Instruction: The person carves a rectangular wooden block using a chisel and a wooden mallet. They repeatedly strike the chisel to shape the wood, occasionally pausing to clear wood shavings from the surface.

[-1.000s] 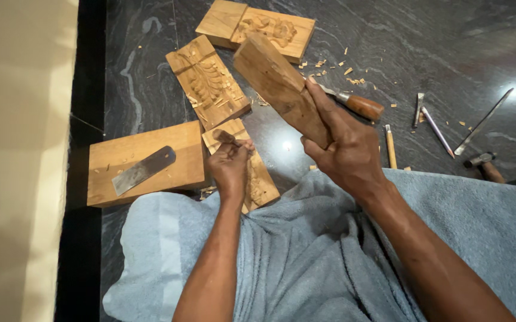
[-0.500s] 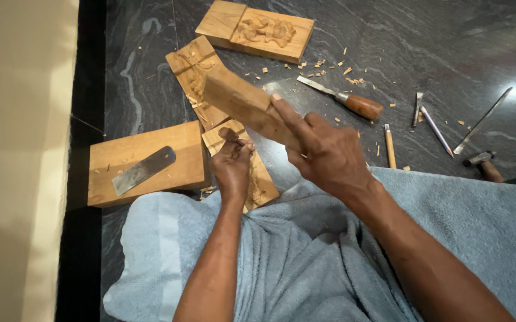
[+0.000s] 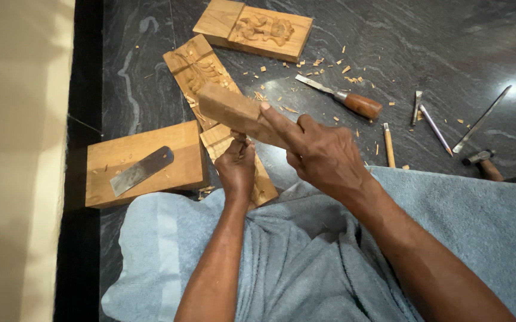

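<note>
Lap cloth: a grey-blue towel (image 3: 306, 262) is lying over the person's lap, nearest the camera, and both forearms are reaching out across it.
Left hand: the left hand (image 3: 236, 168) is clenching around something small over the carved panel; what it is gripping is hidden by the fingers.
Carved panel: a narrow carved wooden panel (image 3: 264, 185) is lying on the floor at the towel's edge, directly under the left hand.
Right hand: the right hand (image 3: 320, 152) is grasping a plain wooden block (image 3: 234, 112), holding it raised and tilted just above the left hand.
Plain board: a flat wooden board (image 3: 144, 161) is sitting on the floor to the left of the left hand, with a flat metal blade (image 3: 141, 171) lying on top of it.
Floor: the dark marble floor (image 3: 425, 53) is carrying scattered wood chips.
Tools: a wooden-handled chisel (image 3: 344, 98) is lying beyond the right hand; several thin carving tools (image 3: 428, 122) are lying to its right.
Far panels: a second carved panel (image 3: 195, 68) is lying partly behind the raised block, and a third carved panel (image 3: 252, 30) is lying farthest away.
</note>
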